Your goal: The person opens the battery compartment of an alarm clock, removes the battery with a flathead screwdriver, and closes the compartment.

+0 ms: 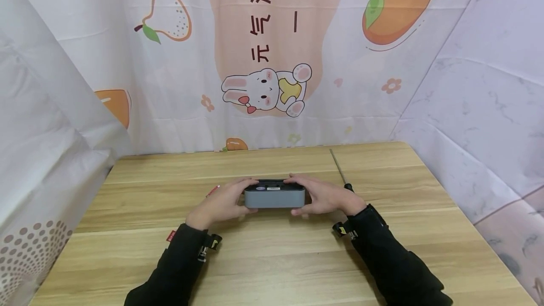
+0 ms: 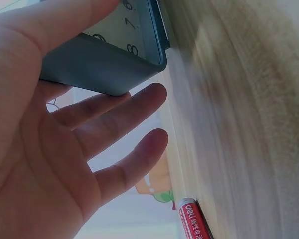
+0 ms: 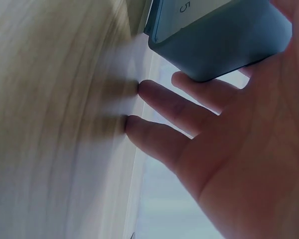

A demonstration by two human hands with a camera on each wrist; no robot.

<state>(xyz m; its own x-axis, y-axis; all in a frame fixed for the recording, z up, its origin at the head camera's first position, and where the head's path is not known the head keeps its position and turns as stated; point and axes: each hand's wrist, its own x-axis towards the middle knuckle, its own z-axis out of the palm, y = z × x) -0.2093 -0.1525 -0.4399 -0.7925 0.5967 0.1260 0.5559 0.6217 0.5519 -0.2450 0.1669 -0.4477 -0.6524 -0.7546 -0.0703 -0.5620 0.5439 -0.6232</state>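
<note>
A grey desk clock (image 1: 275, 198) with rounded corners is between my two hands at the middle of the table. Its black back, with small stickers, shows from above. Printed numerals are on the pale clock face (image 3: 194, 16) in the right wrist view. My left hand (image 1: 225, 200) holds one end, thumb on the near side and fingers on the far side. At the other end my right hand (image 1: 323, 195) grips it the same way. The lower fingers of both hands stick out past the clock. A red battery (image 2: 193, 219) lies beyond my left fingers.
A screwdriver (image 1: 338, 164) lies beyond my right hand, its black handle partly hidden by the wrist. Another small red item (image 1: 171, 235) shows beside the left sleeve. A printed white curtain (image 1: 178, 84) hangs along the back edge of the wooden table (image 1: 280, 259).
</note>
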